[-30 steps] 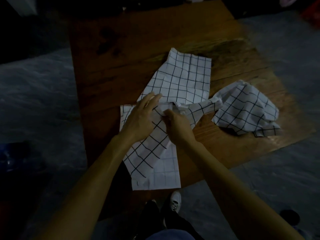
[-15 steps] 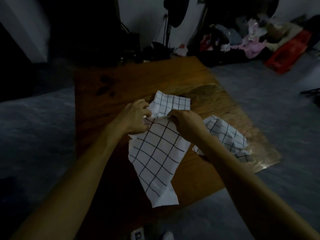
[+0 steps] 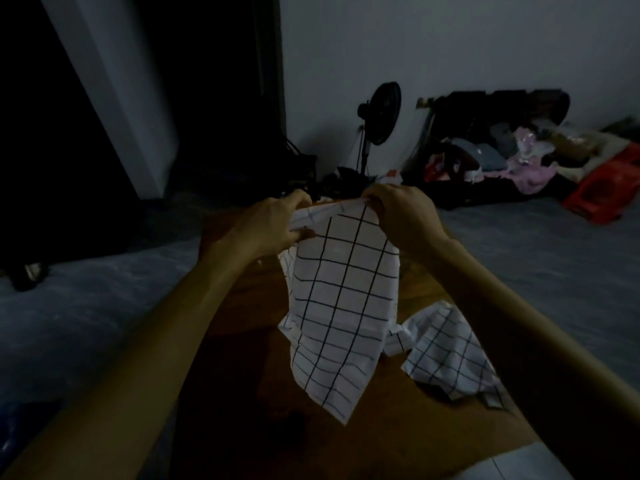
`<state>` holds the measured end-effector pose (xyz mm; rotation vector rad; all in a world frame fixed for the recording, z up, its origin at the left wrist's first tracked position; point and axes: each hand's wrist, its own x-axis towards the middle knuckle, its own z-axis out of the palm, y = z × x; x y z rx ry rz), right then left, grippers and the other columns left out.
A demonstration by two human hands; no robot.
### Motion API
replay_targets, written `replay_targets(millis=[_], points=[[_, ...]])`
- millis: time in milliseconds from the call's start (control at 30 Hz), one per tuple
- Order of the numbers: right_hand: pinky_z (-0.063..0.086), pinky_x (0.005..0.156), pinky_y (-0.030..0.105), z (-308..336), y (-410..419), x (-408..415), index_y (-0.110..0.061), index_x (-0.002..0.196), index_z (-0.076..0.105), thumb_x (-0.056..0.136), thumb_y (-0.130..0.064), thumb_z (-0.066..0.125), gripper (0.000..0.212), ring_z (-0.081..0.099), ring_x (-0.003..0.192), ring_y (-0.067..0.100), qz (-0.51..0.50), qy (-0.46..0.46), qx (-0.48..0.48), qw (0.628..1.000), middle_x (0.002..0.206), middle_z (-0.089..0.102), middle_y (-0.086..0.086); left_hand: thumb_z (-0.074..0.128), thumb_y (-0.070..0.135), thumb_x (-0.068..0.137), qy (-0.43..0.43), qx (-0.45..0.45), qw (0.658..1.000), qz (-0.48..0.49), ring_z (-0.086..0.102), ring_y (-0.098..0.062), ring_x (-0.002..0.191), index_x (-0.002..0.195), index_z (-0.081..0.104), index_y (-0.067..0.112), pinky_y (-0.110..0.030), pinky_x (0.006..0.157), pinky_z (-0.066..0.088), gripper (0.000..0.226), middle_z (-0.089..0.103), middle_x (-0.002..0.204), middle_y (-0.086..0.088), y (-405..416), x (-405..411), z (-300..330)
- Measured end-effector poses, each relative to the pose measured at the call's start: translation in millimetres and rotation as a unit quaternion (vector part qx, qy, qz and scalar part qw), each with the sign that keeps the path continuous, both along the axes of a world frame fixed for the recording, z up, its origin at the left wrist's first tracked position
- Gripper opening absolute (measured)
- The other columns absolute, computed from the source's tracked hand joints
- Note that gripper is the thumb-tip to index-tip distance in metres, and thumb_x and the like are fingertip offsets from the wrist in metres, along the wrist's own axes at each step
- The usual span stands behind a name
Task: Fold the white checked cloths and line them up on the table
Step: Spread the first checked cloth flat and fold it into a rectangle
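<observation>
**Cloth held up by its top edge, ready for the fold**

You held one white checked cloth [image 3: 341, 306] up above the wooden table [image 3: 235, 403], your left hand [image 3: 266, 226] and right hand [image 3: 401, 216] each pinching the top edge, a short way apart with the edge bunched between them. The cloth hung down in front of you, its lower corner dangling close over the tabletop; whether it touched the wood I could not tell. A second checked cloth [image 3: 446, 358] lay crumpled on the table just to the right, its near edge tucked behind the hanging one.

To do this step well, I judged you needed to work your fingers out to the two true corners, since the left end looked gathered and rolled in your grip, not flat. Spreading your hands until the top edge ran taut would have let the grid lines hang straight, and those lines were your best guide for a square fold. The hanging cloth also looked doubled and skewed, so a light shake seemed wise before lowering it. Laying it down clear of the crumpled cloth would have kept the two from tangling.
</observation>
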<state>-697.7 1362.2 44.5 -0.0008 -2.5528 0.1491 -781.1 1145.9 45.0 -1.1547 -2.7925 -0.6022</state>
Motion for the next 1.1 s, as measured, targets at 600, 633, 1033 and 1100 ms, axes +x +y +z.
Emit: replay_targets(millis=[600, 633, 1033, 1100], points=[[0.044, 0.081, 0.041, 28, -37, 13, -0.01, 0.103, 0.062, 0.093, -0.017, 0.056, 0.013, 0.059, 0.082, 0.028, 0.093, 0.294, 0.059, 0.949, 0.091, 0.067, 0.009, 0.058, 0.003, 0.081, 0.255, 0.103, 0.95, 0.146, 0.058, -0.034, 0.077, 0.097, 0.061, 0.005, -0.03, 0.056, 0.035, 0.016, 0.064, 0.088, -0.016, -66, 35, 34], [0.044, 0.082, 0.04, 17, -40, 16, -0.011, 0.103, 0.061, 0.093, -0.017, 0.057, 0.013, 0.059, 0.083, 0.027, 0.099, 0.291, 0.057, 0.95, 0.092, 0.067, 0.009, 0.058, 0.001, 0.08, 0.249, 0.101, 0.952, 0.148, 0.058, -0.033, 0.077, 0.096, 0.062, 0.004, -0.031, 0.056, 0.036, 0.017, 0.064, 0.088, -0.016, -70, 40, 27], [0.041, 0.09, 0.041, -122, -71, 68, -0.011, 0.11, 0.066, 0.094, -0.019, 0.048, 0.025, 0.063, 0.09, 0.025, 0.113, 0.095, 0.017, 0.989, 0.097, 0.069, 0.007, 0.058, 0.007, 0.083, 0.038, -0.015, 0.984, 0.173, 0.052, -0.02, 0.081, 0.096, 0.062, 0.016, -0.03, 0.064, 0.032, 0.016, 0.059, 0.092, -0.007, -114, 87, -87], [0.043, 0.088, 0.042, -139, -73, 76, -0.011, 0.106, 0.068, 0.093, -0.021, 0.047, 0.027, 0.064, 0.089, 0.026, 0.117, 0.067, 0.017, 0.991, 0.097, 0.07, 0.008, 0.057, 0.008, 0.085, -0.007, -0.038, 0.983, 0.181, 0.056, -0.023, 0.087, 0.107, 0.062, 0.015, -0.03, 0.067, 0.037, 0.023, 0.06, 0.1, -0.008, -120, 96, -105]])
